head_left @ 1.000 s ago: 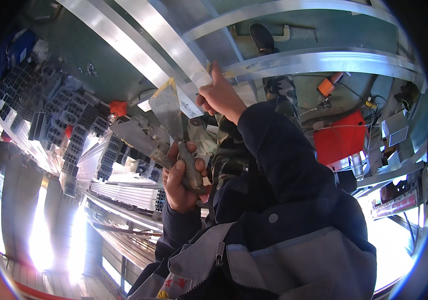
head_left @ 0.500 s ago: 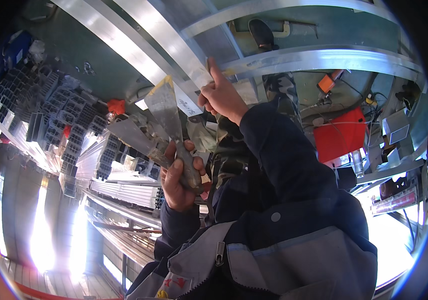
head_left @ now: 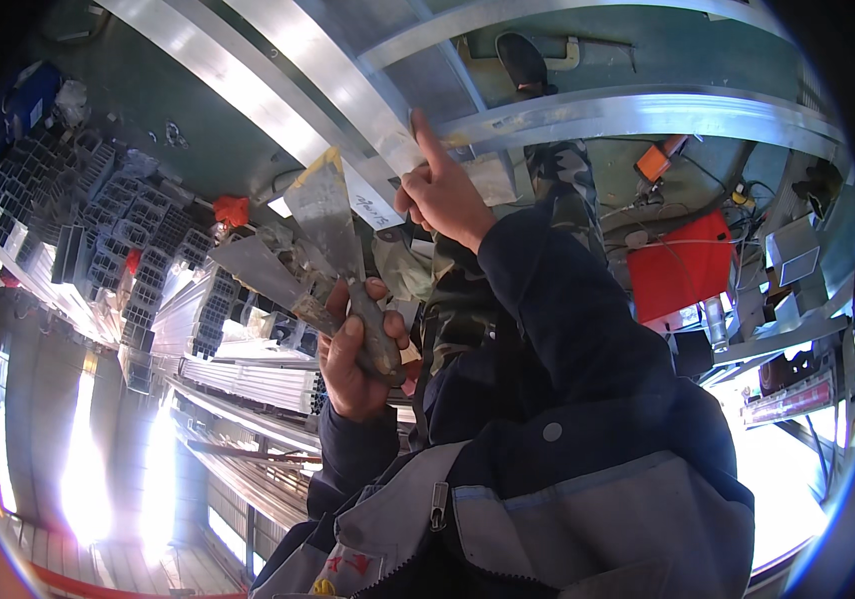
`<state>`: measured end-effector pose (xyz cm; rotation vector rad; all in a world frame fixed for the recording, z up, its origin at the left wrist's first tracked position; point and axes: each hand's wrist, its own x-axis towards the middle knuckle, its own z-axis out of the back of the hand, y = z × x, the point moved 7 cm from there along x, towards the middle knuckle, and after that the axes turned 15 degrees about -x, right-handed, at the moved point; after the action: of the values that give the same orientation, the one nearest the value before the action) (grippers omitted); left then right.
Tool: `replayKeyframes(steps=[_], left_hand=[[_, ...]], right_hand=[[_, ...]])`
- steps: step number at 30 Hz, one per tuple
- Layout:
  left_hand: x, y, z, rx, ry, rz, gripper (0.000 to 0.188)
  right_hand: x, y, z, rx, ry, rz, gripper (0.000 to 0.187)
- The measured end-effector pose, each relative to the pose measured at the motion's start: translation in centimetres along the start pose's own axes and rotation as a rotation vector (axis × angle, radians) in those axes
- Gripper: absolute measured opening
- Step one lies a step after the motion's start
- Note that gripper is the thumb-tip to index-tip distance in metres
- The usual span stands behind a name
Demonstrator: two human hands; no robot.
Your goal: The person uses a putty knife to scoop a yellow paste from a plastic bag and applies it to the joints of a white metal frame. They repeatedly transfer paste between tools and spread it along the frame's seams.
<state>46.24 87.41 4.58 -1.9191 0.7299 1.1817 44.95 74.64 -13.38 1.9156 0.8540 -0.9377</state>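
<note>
My left hand is closed round the handles of two putty knives. One putty knife points up with its wide, stained blade. The second putty knife fans out to the left. My right hand is at a joint of the aluminium frame, its index finger stretched out along the metal and the other fingers curled. Nothing shows in that hand, though its palm side is hidden. A white paper with handwriting lies between the upright blade and my right hand.
Curved aluminium bars cross the top right. On the right stand a red box, cables and an orange tool. Stacked aluminium profiles fill the left side, near a red bag. My shoe is beyond the near bar.
Both hands stay nearly in place. The index finger of my right hand has shifted slightly up along the frame, and the putty knives have moved very slightly left.
</note>
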Motion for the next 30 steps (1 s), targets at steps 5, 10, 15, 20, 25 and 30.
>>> replayKeyframes(steps=[5,10,15,20,25,30], left_hand=[[0.0,0.0,0.2,-0.002,0.005,0.003,0.05],[0.1,0.1,0.1,-0.013,0.007,0.01,0.05],[0.0,0.2,0.1,-0.008,-0.001,0.013,0.05],[0.0,0.2,0.3,-0.002,0.014,0.021,0.05],[0.0,0.3,0.1,0.009,0.016,0.023,0.049],[0.0,0.1,0.2,0.018,0.004,0.011,0.05]], right_hand=[[-0.3,-0.1,-0.1,0.0,-0.007,0.012,0.08],[-0.3,-0.4,-0.4,-0.005,-0.016,0.058,0.078],[-0.6,-0.4,-0.7,0.013,-0.009,0.072,0.079],[-0.8,-0.4,-0.9,0.018,-0.013,0.108,0.078],[-1.5,0.5,-1.1,-0.031,-0.046,0.165,0.074],[-2.3,1.6,-2.3,0.069,0.016,0.278,0.07]])
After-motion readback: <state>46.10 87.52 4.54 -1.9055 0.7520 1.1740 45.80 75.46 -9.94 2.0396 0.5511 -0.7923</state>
